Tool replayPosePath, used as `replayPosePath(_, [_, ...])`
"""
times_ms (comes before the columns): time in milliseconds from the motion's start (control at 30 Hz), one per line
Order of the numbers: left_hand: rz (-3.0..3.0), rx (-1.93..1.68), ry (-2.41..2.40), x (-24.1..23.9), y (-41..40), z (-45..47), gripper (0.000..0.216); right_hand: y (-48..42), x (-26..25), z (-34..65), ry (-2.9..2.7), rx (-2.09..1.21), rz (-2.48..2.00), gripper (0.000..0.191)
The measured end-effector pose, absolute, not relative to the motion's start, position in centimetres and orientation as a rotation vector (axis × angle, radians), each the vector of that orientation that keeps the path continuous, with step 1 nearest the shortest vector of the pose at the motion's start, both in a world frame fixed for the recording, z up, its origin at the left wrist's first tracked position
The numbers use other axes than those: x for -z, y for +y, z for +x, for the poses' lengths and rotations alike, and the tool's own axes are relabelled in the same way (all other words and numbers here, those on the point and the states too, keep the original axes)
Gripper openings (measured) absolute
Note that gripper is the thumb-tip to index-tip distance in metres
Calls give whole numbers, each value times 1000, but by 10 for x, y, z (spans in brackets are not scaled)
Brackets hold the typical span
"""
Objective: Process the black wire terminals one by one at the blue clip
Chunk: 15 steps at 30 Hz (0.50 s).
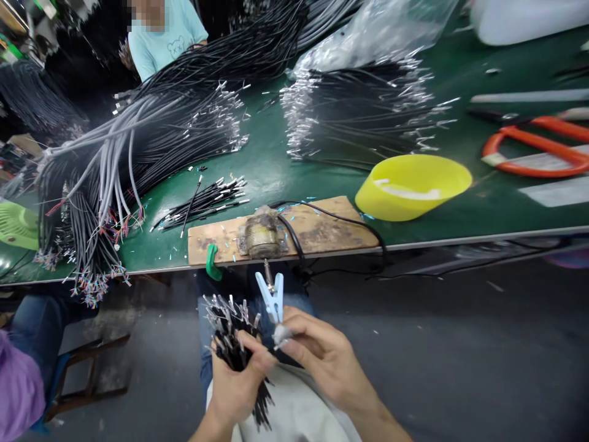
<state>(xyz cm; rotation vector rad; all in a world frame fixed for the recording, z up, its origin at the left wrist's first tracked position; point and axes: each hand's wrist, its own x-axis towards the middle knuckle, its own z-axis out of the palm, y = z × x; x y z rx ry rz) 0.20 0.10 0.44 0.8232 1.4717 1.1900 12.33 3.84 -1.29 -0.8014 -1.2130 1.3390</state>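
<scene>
My left hand is closed round a bundle of short black wires with bare silver tips, held upright over my lap. My right hand pinches one wire end just right of the bundle, below a light blue clothespin. The clothespin points up toward a metal tip hanging under a wooden board at the green table's front edge. A taped metal block sits on that board with a black cord running from it.
Big heaps of black and grey cables cover the table's left and back. A small pile of cut wires lies near the board. A yellow bowl and orange-handled scissors sit right. Another person in a light blue shirt sits across.
</scene>
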Motion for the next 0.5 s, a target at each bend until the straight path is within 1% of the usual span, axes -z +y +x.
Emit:
replayPosePath(133, [944, -1248, 1539, -8, -2, -1, 35, 56, 21, 117, -895, -1600, -868, 33])
replayPosePath(300, [1046, -1278, 1594, -14, 0, -4, 20, 78, 16, 97, -724, -1798, -665, 52])
replayPosePath(500, [1103, -1259, 1612, -16, 13, -5, 13, 84, 1, 90, -455, -1880, -696, 42])
